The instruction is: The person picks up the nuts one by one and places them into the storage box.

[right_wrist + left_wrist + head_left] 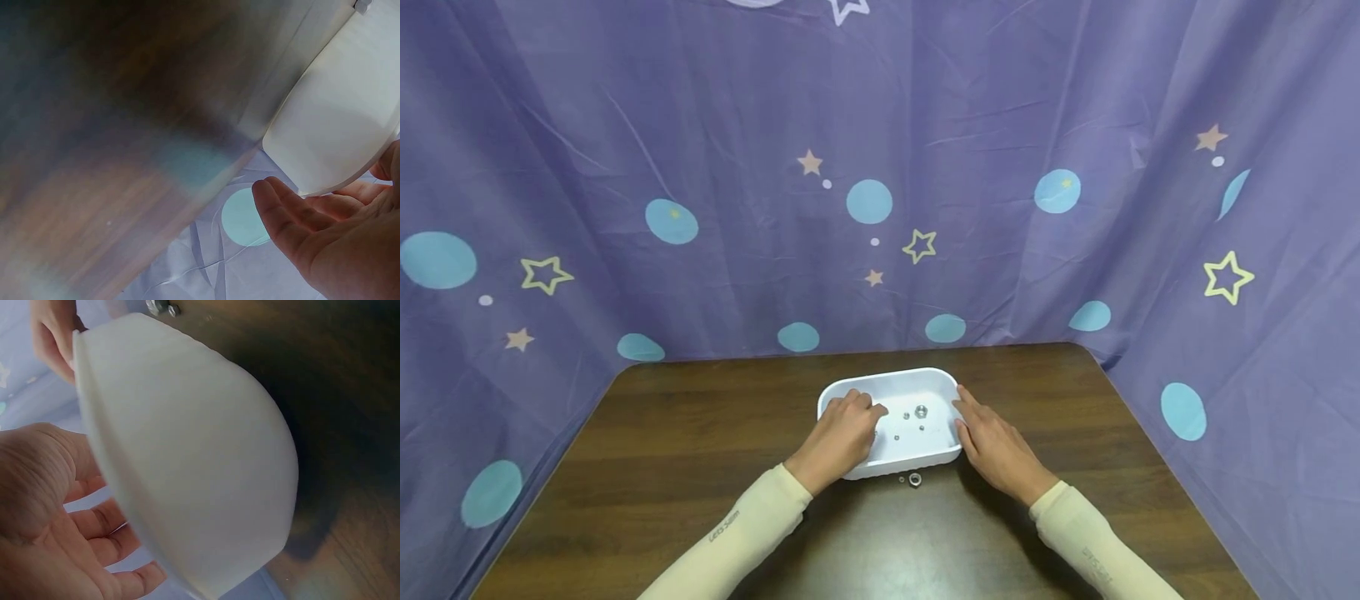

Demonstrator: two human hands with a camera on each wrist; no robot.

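A white oblong tray stands on the table, with several metal nuts inside, the largest nut toward its right half. My left hand reaches over the tray's left side, fingers bent above its floor. In the left wrist view, the tray wall hides the tips of the thumb and index finger, so I cannot tell whether they pinch a nut. My right hand holds the tray's right end at the rim; in the right wrist view its fingers lie along that end.
Just in front of the tray, a larger nut and a tiny nut lie on the brown wooden table. A purple curtain with stars and dots hangs behind the table and along both sides.
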